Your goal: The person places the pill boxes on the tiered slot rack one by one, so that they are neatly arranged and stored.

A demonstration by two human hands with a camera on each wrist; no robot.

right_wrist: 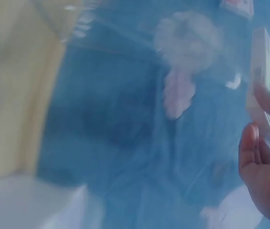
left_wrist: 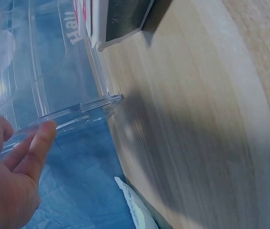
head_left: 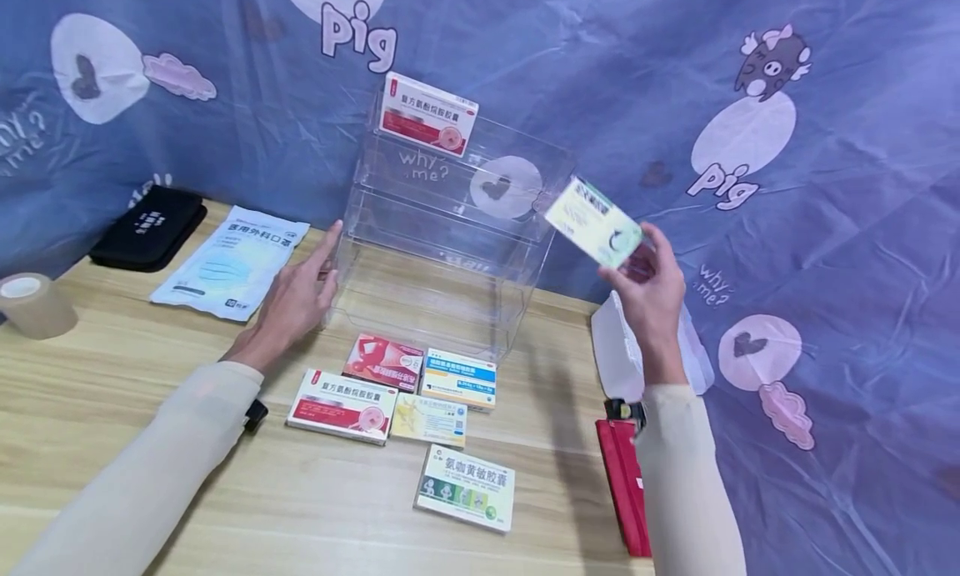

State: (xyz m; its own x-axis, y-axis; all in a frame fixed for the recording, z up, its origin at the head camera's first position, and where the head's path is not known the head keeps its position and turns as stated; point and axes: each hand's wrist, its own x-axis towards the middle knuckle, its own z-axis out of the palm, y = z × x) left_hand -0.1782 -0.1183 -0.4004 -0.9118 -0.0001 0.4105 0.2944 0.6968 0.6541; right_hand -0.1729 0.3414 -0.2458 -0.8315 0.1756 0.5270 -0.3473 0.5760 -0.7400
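Observation:
My right hand (head_left: 651, 288) pinches a pale yellow and green medicine box (head_left: 594, 222) by its lower right end, up beside the clear plastic tiered rack (head_left: 442, 263). In the right wrist view the same box (right_wrist: 264, 81) stands on edge between thumb and fingers. My left hand (head_left: 300, 297) touches the rack's left side with its fingers extended. The left wrist view has its fingertips at the rack's clear edge (left_wrist: 68, 112). On the top tier leans a red and white medicine box (head_left: 429, 116).
In front of the rack lie several medicine boxes, among them a white and green one (head_left: 465, 488) and a blue and white one (head_left: 460, 378). A mask packet (head_left: 228, 263), black case (head_left: 148, 228) and tape roll (head_left: 37, 305) lie left; a red pouch (head_left: 624, 484) and white container (head_left: 617, 351) right.

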